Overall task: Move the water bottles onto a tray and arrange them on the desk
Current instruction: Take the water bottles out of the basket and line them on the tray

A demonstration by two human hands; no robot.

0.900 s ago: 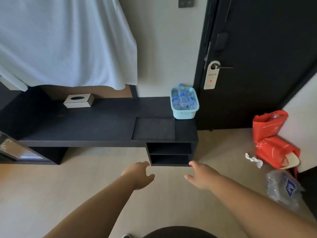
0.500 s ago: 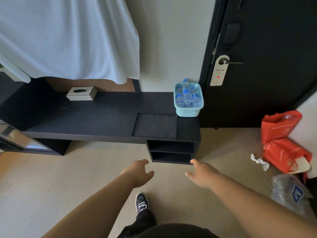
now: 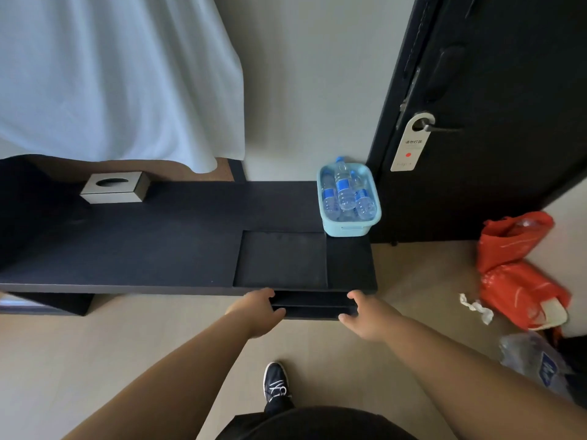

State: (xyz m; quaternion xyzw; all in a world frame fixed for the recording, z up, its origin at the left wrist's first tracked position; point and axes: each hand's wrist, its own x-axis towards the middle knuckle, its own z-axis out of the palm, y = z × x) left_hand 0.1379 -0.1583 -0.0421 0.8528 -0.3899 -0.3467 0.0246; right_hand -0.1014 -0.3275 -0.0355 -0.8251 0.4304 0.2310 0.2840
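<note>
Several clear water bottles (image 3: 344, 188) with blue labels lie in a light blue plastic basket (image 3: 347, 228) at the back right corner of the long black desk (image 3: 143, 249). A flat black tray (image 3: 281, 260) lies on the desk's front edge, just left of the basket. My left hand (image 3: 255, 311) and my right hand (image 3: 368, 315) reach out side by side just below the desk's front edge, in front of the open shelves (image 3: 313, 304) under it. Both hands have relaxed, spread fingers and hold nothing. They flank the tray's width from below.
A silver tissue box (image 3: 116, 187) sits at the desk's back left under a hanging white cloth (image 3: 111, 77). A black door (image 3: 495, 115) with a hanger tag stands right of the desk. Red plastic bags (image 3: 517, 268), crumpled paper and a clear bottle pack (image 3: 536, 363) lie on the floor at right.
I have stepped closer to the desk. Both hands moved forward and up from over the floor to the desk's front edge by the shelves.
</note>
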